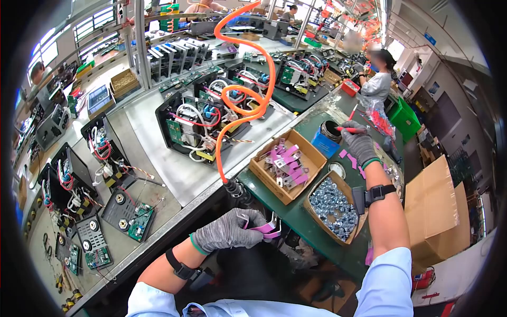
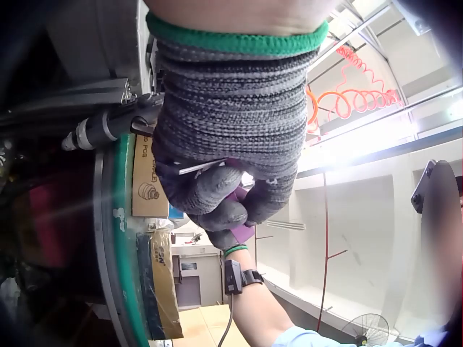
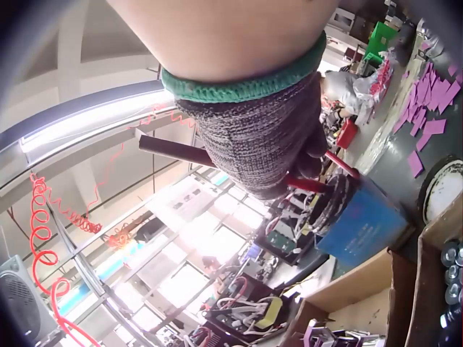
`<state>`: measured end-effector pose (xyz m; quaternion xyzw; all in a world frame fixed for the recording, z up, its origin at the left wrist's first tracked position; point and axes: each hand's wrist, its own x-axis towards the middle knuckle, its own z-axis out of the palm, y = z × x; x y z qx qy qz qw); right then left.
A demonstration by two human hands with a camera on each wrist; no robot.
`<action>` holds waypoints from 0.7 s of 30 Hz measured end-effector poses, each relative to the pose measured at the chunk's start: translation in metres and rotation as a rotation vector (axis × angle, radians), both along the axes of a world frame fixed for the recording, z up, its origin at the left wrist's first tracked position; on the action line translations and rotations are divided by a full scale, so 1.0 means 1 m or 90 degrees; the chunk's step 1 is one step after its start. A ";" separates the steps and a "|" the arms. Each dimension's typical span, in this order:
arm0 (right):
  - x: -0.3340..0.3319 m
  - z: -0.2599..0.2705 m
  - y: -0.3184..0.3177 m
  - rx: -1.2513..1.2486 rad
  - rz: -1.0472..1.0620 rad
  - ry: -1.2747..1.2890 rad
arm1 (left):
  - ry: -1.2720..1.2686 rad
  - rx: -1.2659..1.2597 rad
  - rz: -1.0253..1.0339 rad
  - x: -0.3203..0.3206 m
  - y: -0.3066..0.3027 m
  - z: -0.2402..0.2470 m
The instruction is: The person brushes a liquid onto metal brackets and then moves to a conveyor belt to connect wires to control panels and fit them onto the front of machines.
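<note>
In the head view my gloved left hand (image 1: 229, 231) grips a bent metal bracket (image 1: 270, 228) with purple film, low in front of the bench edge. A purple part of the bracket (image 2: 244, 233) shows below the curled fingers in the left wrist view. My gloved right hand (image 1: 360, 145) is at the far side of the green bench, fingers curled round a red-handled tool (image 1: 350, 130). Beside that hand stands a blue can (image 1: 325, 143) with a dark, round mouth. The right wrist view shows the tool (image 3: 307, 185) overlapping the can's mouth; its working end is hidden.
A cardboard box (image 1: 269, 189) of purple-filmed brackets stands near the can, with a tray of bolts (image 1: 332, 203) beside it. Purple pieces (image 1: 353, 158) lie beyond. An orange hose (image 1: 219, 153) hangs before wired assemblies (image 1: 182, 124). A large carton (image 1: 430, 211) is at right.
</note>
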<state>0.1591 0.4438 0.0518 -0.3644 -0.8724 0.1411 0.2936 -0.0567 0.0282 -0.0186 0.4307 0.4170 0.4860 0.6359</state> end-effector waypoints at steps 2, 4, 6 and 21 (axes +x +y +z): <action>0.004 0.004 -0.010 0.073 0.017 0.028 | 0.007 0.016 -0.005 -0.002 0.001 0.000; 0.013 0.013 -0.020 0.277 0.071 0.060 | 0.050 0.040 -0.028 0.001 0.005 0.001; 0.026 0.034 -0.055 0.200 0.085 0.112 | 0.043 0.047 -0.033 0.006 0.008 -0.006; 0.092 0.077 -0.321 -0.577 0.082 0.413 | 0.317 0.366 0.077 0.063 0.016 -0.010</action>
